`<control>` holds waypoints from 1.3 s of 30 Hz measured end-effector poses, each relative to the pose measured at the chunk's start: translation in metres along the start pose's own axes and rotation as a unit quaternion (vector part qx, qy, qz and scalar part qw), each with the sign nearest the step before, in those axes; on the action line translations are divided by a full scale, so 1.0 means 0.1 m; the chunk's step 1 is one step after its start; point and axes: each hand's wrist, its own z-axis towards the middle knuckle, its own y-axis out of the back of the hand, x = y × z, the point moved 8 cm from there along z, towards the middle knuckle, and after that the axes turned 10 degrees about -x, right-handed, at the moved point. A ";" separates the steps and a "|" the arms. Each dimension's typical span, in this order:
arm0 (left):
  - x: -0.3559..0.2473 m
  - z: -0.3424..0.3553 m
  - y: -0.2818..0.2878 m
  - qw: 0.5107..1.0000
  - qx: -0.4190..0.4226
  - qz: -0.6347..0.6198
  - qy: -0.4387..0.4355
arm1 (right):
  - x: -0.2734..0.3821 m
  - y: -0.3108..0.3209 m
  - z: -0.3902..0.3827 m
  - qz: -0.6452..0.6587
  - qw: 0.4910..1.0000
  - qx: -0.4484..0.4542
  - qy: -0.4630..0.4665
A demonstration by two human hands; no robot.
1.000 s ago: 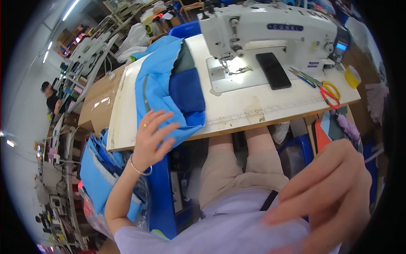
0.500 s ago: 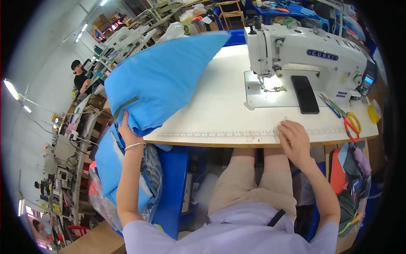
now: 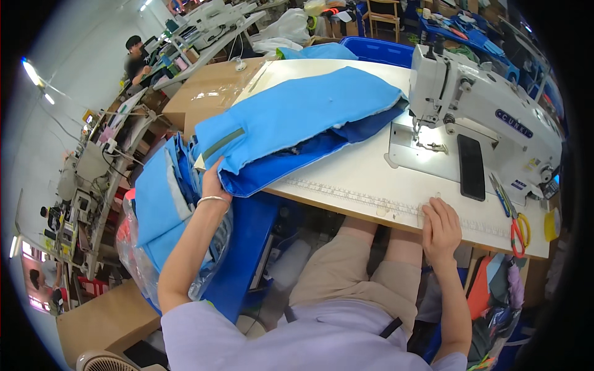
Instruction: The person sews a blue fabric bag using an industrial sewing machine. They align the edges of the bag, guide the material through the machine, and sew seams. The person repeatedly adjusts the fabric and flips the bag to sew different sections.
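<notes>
Gripping a bright-blue fabric piece (image 3: pixel 297 114) by its near corner, the left hand (image 3: pixel 214 181) holds it spread ahead-right, one long side gaping, not under the needle (image 3: pixel 416 133) of the white sewing machine (image 3: pixel 482 102). Beyond the loosely curled, empty right hand (image 3: pixel 442 226) lies a flat black phone (image 3: pixel 471 167), with red-and-yellow-handled scissors (image 3: pixel 513 217) rightward.

This is a sewing workshop: a white sewing machine (image 3: pixel 489 108), blue fabric (image 3: pixel 309 105) and scissors (image 3: pixel 515 235) share the tabletop (image 3: pixel 352 166), with workstations (image 3: pixel 216 51) beyond.
</notes>
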 end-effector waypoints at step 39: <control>-0.46 -0.76 0.03 0.835 -0.064 0.356 -0.415 | -0.05 -0.05 -0.13 -0.029 0.998 0.050 0.013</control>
